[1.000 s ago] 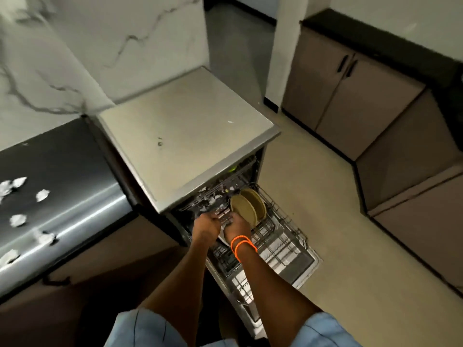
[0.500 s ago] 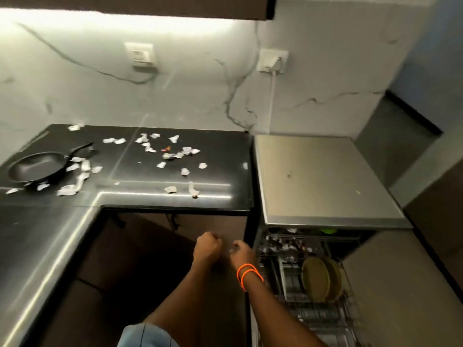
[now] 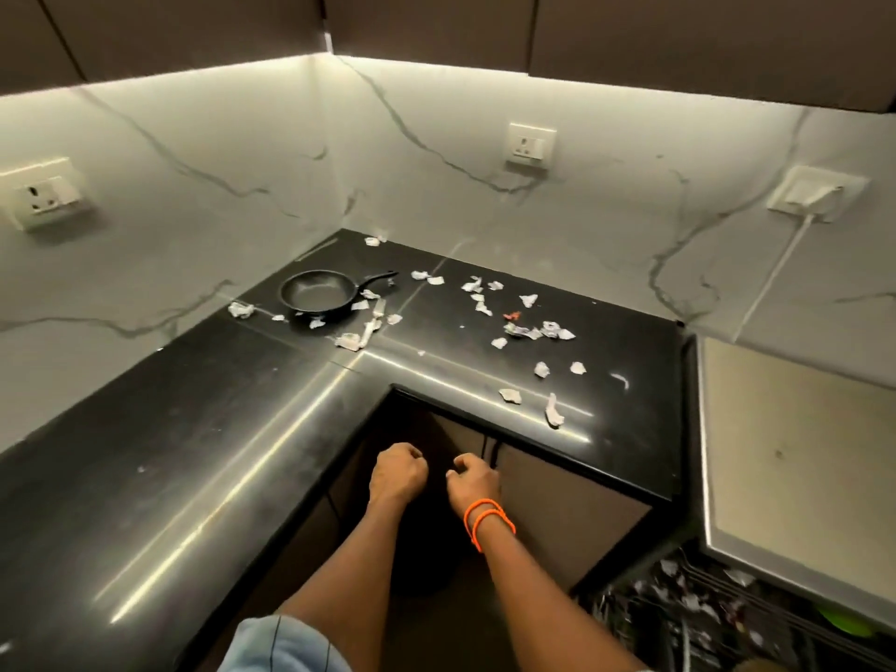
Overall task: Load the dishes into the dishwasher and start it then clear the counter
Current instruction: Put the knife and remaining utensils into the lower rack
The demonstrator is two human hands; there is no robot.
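Note:
A small black frying pan (image 3: 317, 293) sits in the far corner of the black L-shaped counter (image 3: 194, 453). Several crumpled white paper scraps (image 3: 533, 332) lie scattered around it and toward the counter's front edge. My left hand (image 3: 397, 472) and my right hand (image 3: 472, 480), with orange bands on the wrist, hover side by side below the counter edge in front of the cabinet. Both are curled into loose fists and hold nothing. The dishwasher (image 3: 795, 453) stands at the right, its steel top bare; a sliver of its open rack (image 3: 703, 608) shows below.
Marble backsplash with wall sockets (image 3: 529, 145) runs behind the counter; a white cable (image 3: 776, 274) hangs from the right socket. Dark upper cabinets overhang. A brown cabinet door (image 3: 567, 506) sits under the counter.
My view has swung left and up from the dishwasher rack to the counter corner. Both hands have left the rack and now hang curled in front of the cabinet.

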